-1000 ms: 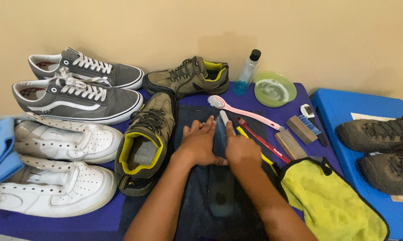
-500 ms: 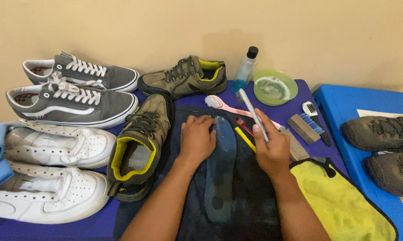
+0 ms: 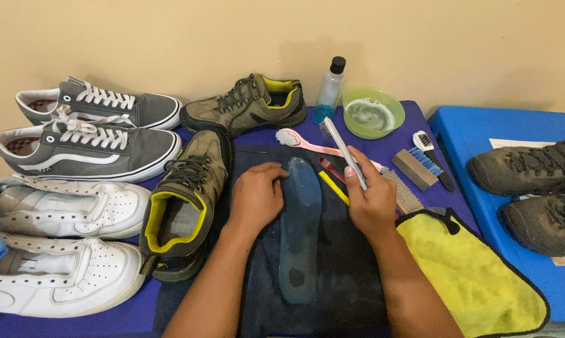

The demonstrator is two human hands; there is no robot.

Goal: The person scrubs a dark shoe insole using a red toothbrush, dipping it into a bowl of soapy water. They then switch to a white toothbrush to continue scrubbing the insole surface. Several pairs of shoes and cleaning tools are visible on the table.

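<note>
surface: purple mat | on it: dark towel, sneakers, green bowl, yellow cloth

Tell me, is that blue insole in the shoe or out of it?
Out. The blue insole lies flat on the dark cloth, beside the olive shoe, with the left hand touching its edge.

Eight shoes, one insole, six brushes, one bottle, one bowl, one yellow cloth.
</note>
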